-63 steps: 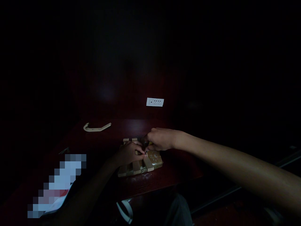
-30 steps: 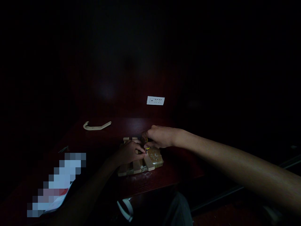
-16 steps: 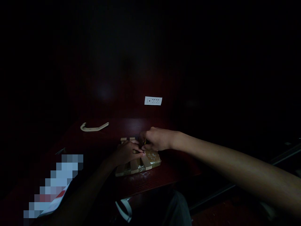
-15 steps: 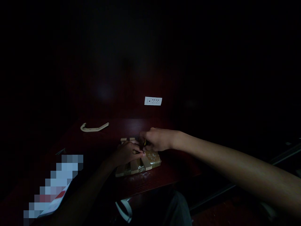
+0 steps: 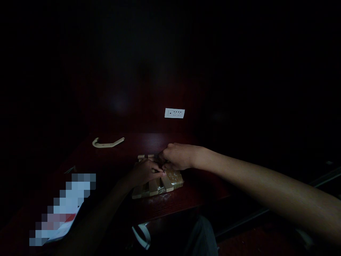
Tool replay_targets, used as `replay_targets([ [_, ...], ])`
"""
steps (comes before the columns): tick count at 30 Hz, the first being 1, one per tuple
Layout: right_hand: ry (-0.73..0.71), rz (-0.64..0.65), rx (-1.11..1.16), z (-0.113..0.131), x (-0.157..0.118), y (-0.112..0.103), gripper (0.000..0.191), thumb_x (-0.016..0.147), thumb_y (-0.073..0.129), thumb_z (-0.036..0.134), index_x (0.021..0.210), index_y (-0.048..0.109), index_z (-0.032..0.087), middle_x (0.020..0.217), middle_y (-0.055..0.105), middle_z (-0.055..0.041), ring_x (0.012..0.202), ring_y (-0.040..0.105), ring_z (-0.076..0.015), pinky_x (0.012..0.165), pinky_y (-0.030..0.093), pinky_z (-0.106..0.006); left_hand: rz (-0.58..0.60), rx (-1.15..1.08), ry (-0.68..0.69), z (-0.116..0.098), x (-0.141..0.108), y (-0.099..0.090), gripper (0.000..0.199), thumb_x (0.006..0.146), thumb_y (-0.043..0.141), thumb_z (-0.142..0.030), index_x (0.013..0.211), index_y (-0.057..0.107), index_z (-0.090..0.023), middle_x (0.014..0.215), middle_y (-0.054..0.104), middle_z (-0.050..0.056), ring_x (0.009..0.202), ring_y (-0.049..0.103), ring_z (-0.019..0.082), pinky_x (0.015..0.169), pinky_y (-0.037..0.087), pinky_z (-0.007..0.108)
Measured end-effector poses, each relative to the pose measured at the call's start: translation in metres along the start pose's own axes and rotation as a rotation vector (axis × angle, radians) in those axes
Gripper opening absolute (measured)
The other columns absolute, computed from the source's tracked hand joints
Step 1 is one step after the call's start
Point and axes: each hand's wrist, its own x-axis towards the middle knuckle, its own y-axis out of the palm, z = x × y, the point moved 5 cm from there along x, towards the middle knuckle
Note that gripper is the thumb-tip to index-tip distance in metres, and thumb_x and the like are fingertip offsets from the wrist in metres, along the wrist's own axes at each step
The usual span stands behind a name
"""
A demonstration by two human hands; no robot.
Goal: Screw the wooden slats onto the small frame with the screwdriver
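Note:
Several pale wooden slats [image 5: 167,184] lie side by side on a flat block wrapped in brown packing tape [image 5: 176,177], on a dark red table. Over the slats rests my left hand [image 5: 146,172], its thumb and finger pinched together near the right-hand slat; what they pinch is too small and dark to name. My right hand [image 5: 177,156] is closed just above those fingertips, its fingers curled downward. Whatever the right hand grips is hidden in shadow.
A curved wooden hook-shaped piece [image 5: 108,144] lies farther back on the left. A white sheet or packet [image 5: 62,227], partly blurred out, is at lower left. A white wall socket [image 5: 174,113] sits behind the table. A pale curved strap-like thing [image 5: 144,237] shows below the front edge.
The view has shifted slightly. Both hands stay at the same slat, the right hand turned a little; a small yellow bit seen at its fingers before no longer shows.

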Motion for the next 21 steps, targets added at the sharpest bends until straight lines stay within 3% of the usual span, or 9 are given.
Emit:
replay_targets([
  [8, 0.002, 0.014, 0.023, -0.008, 0.004, 0.002, 0.023, 0.091, 0.059, 0.029, 0.102, 0.071, 0.012, 0.091, 0.072, -0.0103, 0.087, 0.065, -0.0214, 0.069, 0.044, -0.028, -0.018, 0.066, -0.043, 0.004, -0.001, -0.001, 0.022, 0.083, 0.067, -0.043, 0.092, 0.080, -0.028, 0.116, 0.070, 0.004, 0.098, 0.065, 0.021, 0.091, 0.048, 0.031],
  [14, 0.037, 0.085, 0.040, 0.000, -0.001, -0.005, 0.041, 0.080, 0.069, 0.022, 0.120, 0.062, 0.012, 0.106, 0.071, -0.0125, 0.088, 0.067, -0.0222, 0.061, 0.043, -0.026, -0.017, 0.054, -0.039, 0.002, -0.001, -0.001, 0.022, 0.084, 0.067, -0.044, 0.090, 0.080, -0.028, 0.111, 0.072, 0.004, 0.099, 0.064, 0.021, 0.088, 0.049, 0.030],
  [17, -0.002, 0.093, 0.031, 0.002, -0.001, -0.007, 0.034, 0.083, 0.065, 0.017, 0.117, 0.064, 0.014, 0.105, 0.071, -0.0116, 0.092, 0.067, -0.0221, 0.064, 0.044, -0.026, -0.005, 0.052, -0.011, 0.003, 0.000, 0.001, 0.020, 0.085, 0.066, -0.041, 0.090, 0.080, -0.028, 0.109, 0.073, 0.003, 0.100, 0.064, 0.021, 0.088, 0.048, 0.030],
  [21, -0.003, 0.019, 0.019, -0.005, 0.001, -0.006, 0.025, 0.087, 0.066, 0.025, 0.109, 0.071, 0.015, 0.096, 0.072, -0.0122, 0.086, 0.067, -0.0227, 0.067, 0.045, -0.029, -0.011, 0.059, 0.006, 0.005, 0.002, 0.002, 0.020, 0.085, 0.066, -0.039, 0.089, 0.080, -0.026, 0.108, 0.073, 0.004, 0.099, 0.065, 0.022, 0.089, 0.048, 0.031],
])
